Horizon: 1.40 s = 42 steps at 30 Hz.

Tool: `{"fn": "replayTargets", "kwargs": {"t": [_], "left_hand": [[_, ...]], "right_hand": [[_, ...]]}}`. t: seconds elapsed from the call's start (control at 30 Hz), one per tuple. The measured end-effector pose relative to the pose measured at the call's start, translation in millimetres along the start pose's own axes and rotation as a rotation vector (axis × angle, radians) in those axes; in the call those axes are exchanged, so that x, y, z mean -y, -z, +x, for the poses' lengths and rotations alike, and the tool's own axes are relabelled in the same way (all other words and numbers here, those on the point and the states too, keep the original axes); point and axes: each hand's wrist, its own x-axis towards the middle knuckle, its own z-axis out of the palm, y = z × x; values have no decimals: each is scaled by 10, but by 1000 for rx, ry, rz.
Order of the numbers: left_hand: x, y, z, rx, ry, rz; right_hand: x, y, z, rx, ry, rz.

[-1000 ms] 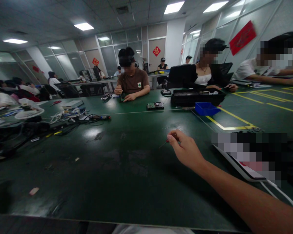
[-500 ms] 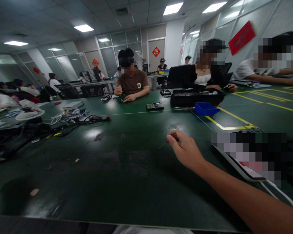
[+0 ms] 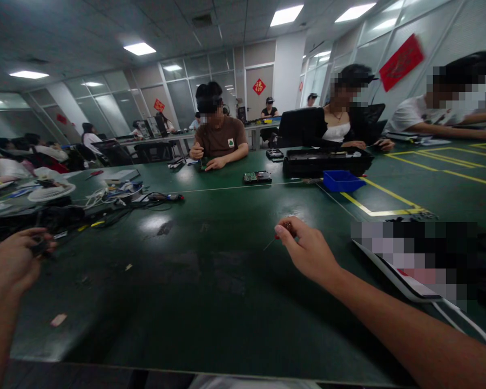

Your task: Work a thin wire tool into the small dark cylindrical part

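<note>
My right hand (image 3: 303, 246) is closed around a small screwdriver (image 3: 270, 242) with a reddish handle, its thin shaft pointing down and left above the green table (image 3: 166, 313). At the left edge, my left hand (image 3: 14, 259) has its fingers closed round a small dark object (image 3: 39, 246), blurred and too unclear to name. It is beside the heap of black cables. A pale scrap (image 3: 59, 320) lies on the table in front of the left hand.
Black cables (image 3: 101, 216) pile up at the left. Further back are a hard drive (image 3: 257, 176), a blue bin (image 3: 342, 181) and a long black tray (image 3: 328, 162). A white-edged device (image 3: 392, 275) lies at right. People sit across the table.
My left hand has come into view from the left edge, with a dark object in its fingers. My right hand and the screwdriver have barely moved.
</note>
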Motion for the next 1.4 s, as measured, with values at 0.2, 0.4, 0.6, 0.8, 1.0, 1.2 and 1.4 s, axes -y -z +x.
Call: {"fn": "replayTargets", "kwargs": {"t": [0.2,0.4,0.6,0.8,1.0,1.2,1.4], "left_hand": [[80,-586,-155,316,-11,-186],[161,-1397,-720,746,84,-340],[286,-2052,-1395,1001,25,-261],[416,-2348,-1896,1086,-385,82],[635,-2361,-1983,1182,-565,82],[695,-2351,-1908,1123,-571,88],[744,-2356,-1886,1090,-597,68]], "right_hand": [[-5,-12,-7,1,14,-2],[-20,-29,-13,-3,21,29],[-1,-23,-12,68,37,16],[59,13,-40,34,66,7],[1,25,-103,-179,106,193],[-70,-23,-109,-213,102,331],[-80,-34,-84,-193,122,178]]}}
